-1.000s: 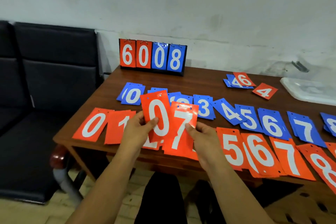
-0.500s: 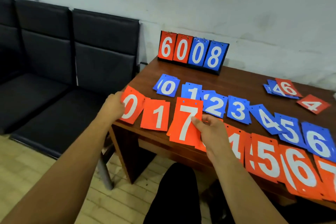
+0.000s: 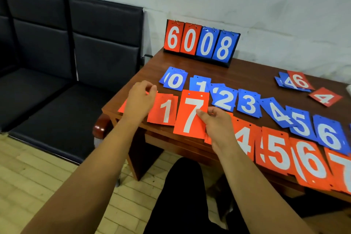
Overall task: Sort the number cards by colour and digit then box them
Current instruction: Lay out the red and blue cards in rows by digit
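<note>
Number cards lie in rows on a brown table (image 3: 252,70): blue 0 (image 3: 173,80), 1, 2 (image 3: 224,99), 3, 4, 5, 6 (image 3: 330,135) behind, and red 1 (image 3: 165,110), 4 (image 3: 245,140), 5, 6 (image 3: 311,165), 7 in front. My right hand (image 3: 218,125) pinches the right edge of a red 7 card (image 3: 191,114), held just above the front row. My left hand (image 3: 140,99) covers the red 0 card (image 3: 121,108) at the table's left corner, with fingers curled at its far edge. Most of that card is hidden.
A flip scoreboard (image 3: 201,43) reading 6008 stands at the back by the wall. Loose blue and red cards (image 3: 296,81) and a red 4 (image 3: 325,99) lie at the back right. Black padded chairs (image 3: 76,62) stand left of the table. My dark-trousered knee shows below.
My left hand carried the red 0 card from the middle to the left corner and lowered it onto the 0 pile. The right hand keeps the red 7. The camera swung left.
</note>
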A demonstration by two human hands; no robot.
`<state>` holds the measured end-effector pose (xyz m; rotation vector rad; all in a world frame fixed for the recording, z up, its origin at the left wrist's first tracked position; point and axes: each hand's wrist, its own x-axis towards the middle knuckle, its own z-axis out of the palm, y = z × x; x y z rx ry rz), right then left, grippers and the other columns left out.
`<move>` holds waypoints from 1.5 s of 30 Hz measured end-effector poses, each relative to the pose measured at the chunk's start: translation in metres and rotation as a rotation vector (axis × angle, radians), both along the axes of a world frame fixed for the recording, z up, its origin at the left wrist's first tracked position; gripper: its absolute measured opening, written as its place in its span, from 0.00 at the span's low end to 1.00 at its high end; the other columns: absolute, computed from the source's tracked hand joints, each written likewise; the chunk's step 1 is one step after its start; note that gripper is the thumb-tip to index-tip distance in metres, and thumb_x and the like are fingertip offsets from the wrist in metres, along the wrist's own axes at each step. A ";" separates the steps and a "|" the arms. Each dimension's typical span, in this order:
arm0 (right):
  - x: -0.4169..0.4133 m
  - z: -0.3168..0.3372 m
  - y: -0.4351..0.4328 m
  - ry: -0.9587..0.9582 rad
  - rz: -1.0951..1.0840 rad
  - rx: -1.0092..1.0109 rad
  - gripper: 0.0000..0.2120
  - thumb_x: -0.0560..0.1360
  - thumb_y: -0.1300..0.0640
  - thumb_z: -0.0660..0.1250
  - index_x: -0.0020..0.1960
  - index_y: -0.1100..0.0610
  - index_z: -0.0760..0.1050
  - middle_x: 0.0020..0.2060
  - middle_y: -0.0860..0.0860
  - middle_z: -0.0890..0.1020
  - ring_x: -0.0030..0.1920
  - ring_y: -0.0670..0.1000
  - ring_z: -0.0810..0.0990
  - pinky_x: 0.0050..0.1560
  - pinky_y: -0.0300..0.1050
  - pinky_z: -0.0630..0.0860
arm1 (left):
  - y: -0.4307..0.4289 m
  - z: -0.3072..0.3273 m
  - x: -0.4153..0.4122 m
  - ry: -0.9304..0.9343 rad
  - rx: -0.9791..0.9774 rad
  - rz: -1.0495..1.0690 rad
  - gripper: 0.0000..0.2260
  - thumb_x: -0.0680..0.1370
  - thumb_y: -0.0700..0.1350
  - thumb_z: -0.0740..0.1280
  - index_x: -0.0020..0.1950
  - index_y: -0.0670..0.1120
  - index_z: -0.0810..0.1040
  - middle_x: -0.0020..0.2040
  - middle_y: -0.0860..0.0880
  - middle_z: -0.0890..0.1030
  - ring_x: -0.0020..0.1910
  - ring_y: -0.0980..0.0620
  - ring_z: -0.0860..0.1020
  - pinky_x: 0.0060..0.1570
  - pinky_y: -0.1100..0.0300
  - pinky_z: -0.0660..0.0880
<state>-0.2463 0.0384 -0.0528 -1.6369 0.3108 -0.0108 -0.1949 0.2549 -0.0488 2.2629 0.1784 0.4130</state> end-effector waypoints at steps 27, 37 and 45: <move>-0.064 0.008 -0.215 -0.038 -0.587 -0.318 0.02 0.76 0.56 0.69 0.45 0.53 0.79 0.48 0.52 0.82 0.49 0.51 0.80 0.49 0.45 0.76 | -0.268 -0.017 -0.067 -0.001 -0.174 -0.647 0.13 0.79 0.52 0.66 0.60 0.47 0.73 0.55 0.50 0.76 0.53 0.54 0.75 0.48 0.64 0.71; -0.102 -0.004 -0.318 0.149 -0.747 -0.652 0.06 0.75 0.58 0.70 0.49 0.60 0.81 0.51 0.55 0.83 0.53 0.55 0.79 0.53 0.45 0.72 | -0.350 -0.027 -0.071 -0.124 0.386 -1.033 0.21 0.76 0.58 0.69 0.65 0.49 0.76 0.62 0.49 0.74 0.63 0.49 0.71 0.61 0.54 0.70; -0.114 -0.020 -0.335 0.275 -0.811 -0.826 0.07 0.77 0.60 0.64 0.52 0.62 0.76 0.50 0.58 0.81 0.50 0.57 0.77 0.44 0.45 0.69 | -0.364 -0.038 -0.055 0.002 0.649 -1.246 0.25 0.75 0.60 0.68 0.71 0.53 0.74 0.69 0.51 0.72 0.70 0.49 0.68 0.69 0.49 0.65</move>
